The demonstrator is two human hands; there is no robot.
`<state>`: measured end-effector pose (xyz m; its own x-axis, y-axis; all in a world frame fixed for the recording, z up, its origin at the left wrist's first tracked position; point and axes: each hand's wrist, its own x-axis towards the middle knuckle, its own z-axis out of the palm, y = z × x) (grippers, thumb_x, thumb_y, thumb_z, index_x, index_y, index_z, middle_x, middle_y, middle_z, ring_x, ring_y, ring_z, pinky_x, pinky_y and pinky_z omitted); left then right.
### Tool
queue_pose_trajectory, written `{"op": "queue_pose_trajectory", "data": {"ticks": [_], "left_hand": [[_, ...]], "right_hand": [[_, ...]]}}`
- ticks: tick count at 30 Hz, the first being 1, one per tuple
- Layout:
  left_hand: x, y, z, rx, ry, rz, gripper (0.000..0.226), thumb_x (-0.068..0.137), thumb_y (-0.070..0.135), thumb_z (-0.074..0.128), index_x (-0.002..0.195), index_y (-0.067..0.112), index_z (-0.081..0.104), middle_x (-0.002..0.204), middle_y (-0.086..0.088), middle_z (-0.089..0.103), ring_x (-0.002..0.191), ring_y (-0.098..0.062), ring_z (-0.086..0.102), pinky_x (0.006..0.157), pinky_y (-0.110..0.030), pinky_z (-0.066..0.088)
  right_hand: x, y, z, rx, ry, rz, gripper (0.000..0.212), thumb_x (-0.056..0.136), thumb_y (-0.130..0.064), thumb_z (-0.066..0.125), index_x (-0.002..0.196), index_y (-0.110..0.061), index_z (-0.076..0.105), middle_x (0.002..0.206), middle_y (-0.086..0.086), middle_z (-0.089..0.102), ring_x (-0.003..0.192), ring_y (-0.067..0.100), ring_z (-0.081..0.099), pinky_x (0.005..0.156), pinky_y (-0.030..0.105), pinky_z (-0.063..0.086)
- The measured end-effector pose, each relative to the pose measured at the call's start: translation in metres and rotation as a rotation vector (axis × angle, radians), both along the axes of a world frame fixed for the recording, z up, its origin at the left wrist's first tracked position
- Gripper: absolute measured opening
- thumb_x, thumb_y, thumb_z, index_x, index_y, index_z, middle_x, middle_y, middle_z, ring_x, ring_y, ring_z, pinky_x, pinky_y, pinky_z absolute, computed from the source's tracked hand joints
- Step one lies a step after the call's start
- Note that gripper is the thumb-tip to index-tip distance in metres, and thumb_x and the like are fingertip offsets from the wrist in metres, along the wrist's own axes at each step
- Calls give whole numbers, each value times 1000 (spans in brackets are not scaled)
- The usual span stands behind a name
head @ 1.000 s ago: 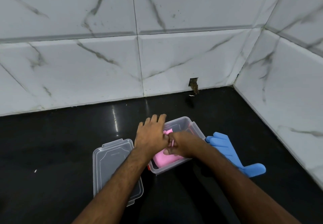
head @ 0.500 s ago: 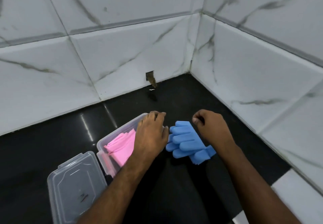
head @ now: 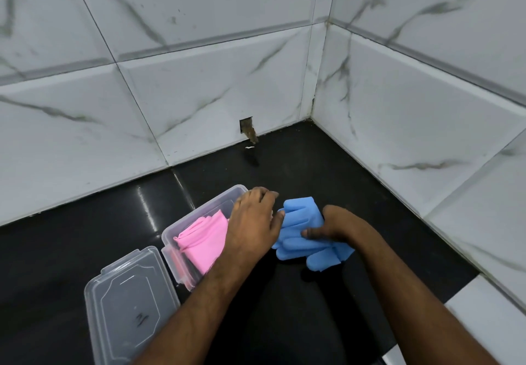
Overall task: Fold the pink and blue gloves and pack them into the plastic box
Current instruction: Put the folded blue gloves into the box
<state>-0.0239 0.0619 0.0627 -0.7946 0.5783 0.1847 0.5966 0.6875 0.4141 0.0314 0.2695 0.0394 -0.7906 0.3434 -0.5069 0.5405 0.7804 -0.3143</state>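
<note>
the blue glove lies on the shiny black counter, just to the right of the plastic box, at about 3 o'clock from it. it is bright blue and looks soft and rubbery. it is bunched and partly folded, with fat finger parts at its top and more finger parts sticking out at its bottom right. the right hand holds the blue glove from the right, with the thumb lying across its middle and the fingers curled round its far side. the left hand lies flat with loose fingers over the right end of the box, and its thumb tip touches the left edge of the blue glove. the pink glove is inside the box, folded up in soft rolls. the box is clear, so you can see the pink through its side. the clear lid lies flat on the counter at about 7 o'clock from the box, just beside it. white marble tiles make the walls behind and to the right.
</note>
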Motion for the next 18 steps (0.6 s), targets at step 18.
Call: {"op": "queue_pose_trajectory", "data": {"ticks": [18], "left_hand": [[-1, -45, 40, 1137, -1446, 109, 110, 73, 94, 25, 121, 6, 71, 116, -28, 73, 103, -42, 73, 71, -43, 62]], "right_hand": [[8, -88, 105, 636, 971, 451, 43, 68, -24, 84, 105, -20, 62, 98, 3, 56, 78, 21, 55, 62, 28, 33]]}}
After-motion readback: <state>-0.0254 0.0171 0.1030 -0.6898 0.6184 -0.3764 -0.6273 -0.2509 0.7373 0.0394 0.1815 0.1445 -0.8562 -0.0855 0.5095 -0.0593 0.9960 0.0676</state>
